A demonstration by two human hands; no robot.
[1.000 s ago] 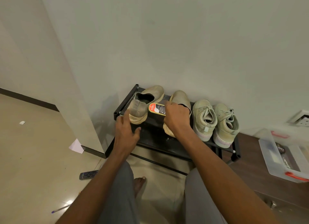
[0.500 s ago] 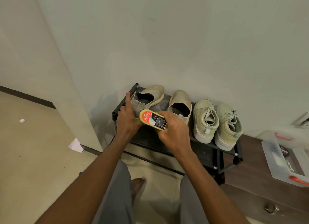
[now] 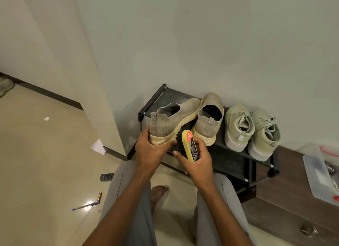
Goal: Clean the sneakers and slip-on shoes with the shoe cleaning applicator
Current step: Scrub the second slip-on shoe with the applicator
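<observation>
My left hand [image 3: 149, 150] grips the heel and sole of a beige knit slip-on shoe [image 3: 171, 120], lifted and tilted over the black shoe rack [image 3: 152, 101]. My right hand [image 3: 199, 160] holds the yellow shoe cleaning applicator [image 3: 189, 145], whose dark sponge side touches the shoe's cream sole. The second slip-on [image 3: 209, 120] stands on the rack just to the right. Two pale green lace-up sneakers [image 3: 238, 126] [image 3: 265, 134] sit side by side further right on the rack.
The rack stands against the wall. A dark wooden cabinet [image 3: 286, 200] with a clear plastic box [image 3: 321, 176] is at the right. A remote [image 3: 107, 176], a pen [image 3: 85, 206] and a paper scrap [image 3: 98, 146] lie on the tiled floor at left. My bare foot [image 3: 158, 192] is below.
My left hand has lifted the left slip-on off the rack and tipped it sideways. My right hand turned the applicator on edge and brought its sponge against the shoe's sole.
</observation>
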